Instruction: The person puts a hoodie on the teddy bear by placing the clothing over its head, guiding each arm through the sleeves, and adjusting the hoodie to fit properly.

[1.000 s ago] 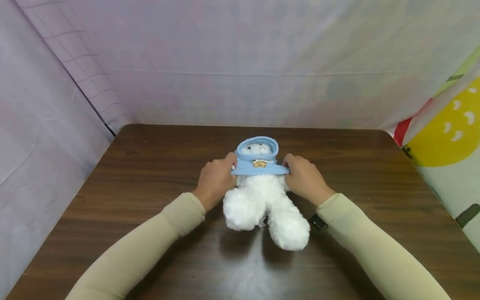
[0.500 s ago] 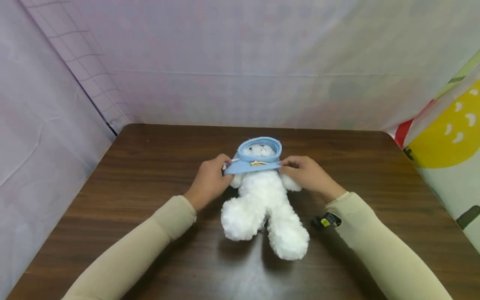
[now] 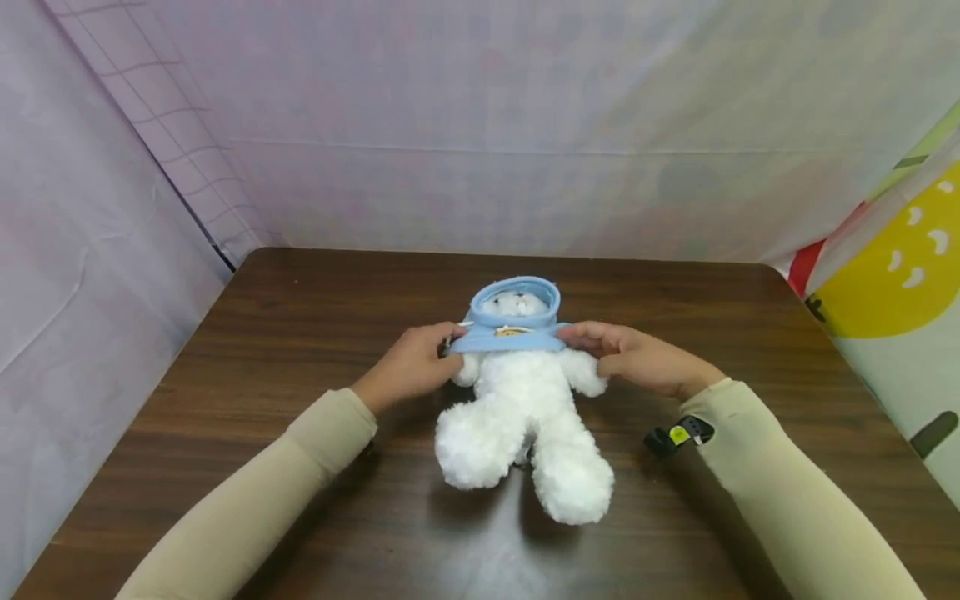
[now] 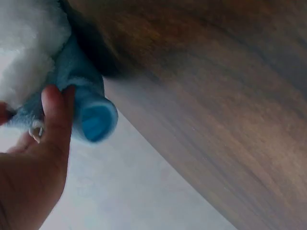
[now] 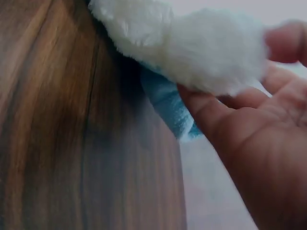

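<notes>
A white fluffy plush toy [image 3: 521, 396] lies on its back on the table, legs toward me. Around its head sits a light blue toy shirt [image 3: 487, 342] with a small bear patch; part of the face shows through the round collar. My left hand [image 3: 408, 364] pinches the shirt's left edge, beside the toy's arm. In the left wrist view the thumb lies against the blue cloth [image 4: 81, 72], near a white cord. My right hand [image 3: 651, 362] has its fingers at the shirt's right edge, with the toy's arm [image 5: 216, 52] between thumb and fingers in the right wrist view.
The dark brown wooden table [image 3: 300, 333] has rounded far corners. Pale cloth [image 3: 480, 150] hangs behind it and at the left. A printed cloth with a yellow fruit shape [image 3: 892, 258] hangs at the right. A black band [image 3: 678, 435] shows at my right wrist.
The shirt's lower edge was pulled wide, then slackened. My right hand has shifted rightward from the shirt's edge to the toy's arm, and both toy arms now show below the shirt.
</notes>
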### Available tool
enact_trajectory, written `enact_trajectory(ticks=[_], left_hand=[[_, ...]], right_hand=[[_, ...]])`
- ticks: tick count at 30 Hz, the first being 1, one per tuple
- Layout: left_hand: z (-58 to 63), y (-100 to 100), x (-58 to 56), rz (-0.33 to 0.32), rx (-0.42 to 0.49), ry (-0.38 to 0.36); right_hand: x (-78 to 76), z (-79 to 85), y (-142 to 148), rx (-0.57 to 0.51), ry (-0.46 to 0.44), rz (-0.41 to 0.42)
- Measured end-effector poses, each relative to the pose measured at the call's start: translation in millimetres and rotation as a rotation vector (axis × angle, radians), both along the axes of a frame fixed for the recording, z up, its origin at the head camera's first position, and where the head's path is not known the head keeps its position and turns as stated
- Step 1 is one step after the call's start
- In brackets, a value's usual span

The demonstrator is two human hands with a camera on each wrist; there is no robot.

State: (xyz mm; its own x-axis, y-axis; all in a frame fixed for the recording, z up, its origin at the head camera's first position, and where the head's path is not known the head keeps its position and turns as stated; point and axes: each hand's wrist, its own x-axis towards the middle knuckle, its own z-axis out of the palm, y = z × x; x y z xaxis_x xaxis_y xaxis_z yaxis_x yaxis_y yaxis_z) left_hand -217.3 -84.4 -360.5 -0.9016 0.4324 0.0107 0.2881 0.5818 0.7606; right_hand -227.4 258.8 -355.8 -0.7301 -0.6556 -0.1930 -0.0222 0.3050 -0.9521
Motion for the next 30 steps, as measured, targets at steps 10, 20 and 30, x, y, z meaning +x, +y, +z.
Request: enact_trajectory(ticks=[10, 20, 30], left_hand=[[0.1, -3, -2.8, -0.223, -0.116, 0.003], [-7.0, -2, -3.4, -0.213, -0.131, -0.034], [-10.6, 5, -0.9, -0.101, -0.101, -0.023]], right_hand=[[6.4, -6.9, -12, 0.268, 0.171, 0.000], [2.8, -26.3, -17, 0.230, 0.306, -0.081], [10.5, -25.4, -31, 0.227, 0.406, -0.258]])
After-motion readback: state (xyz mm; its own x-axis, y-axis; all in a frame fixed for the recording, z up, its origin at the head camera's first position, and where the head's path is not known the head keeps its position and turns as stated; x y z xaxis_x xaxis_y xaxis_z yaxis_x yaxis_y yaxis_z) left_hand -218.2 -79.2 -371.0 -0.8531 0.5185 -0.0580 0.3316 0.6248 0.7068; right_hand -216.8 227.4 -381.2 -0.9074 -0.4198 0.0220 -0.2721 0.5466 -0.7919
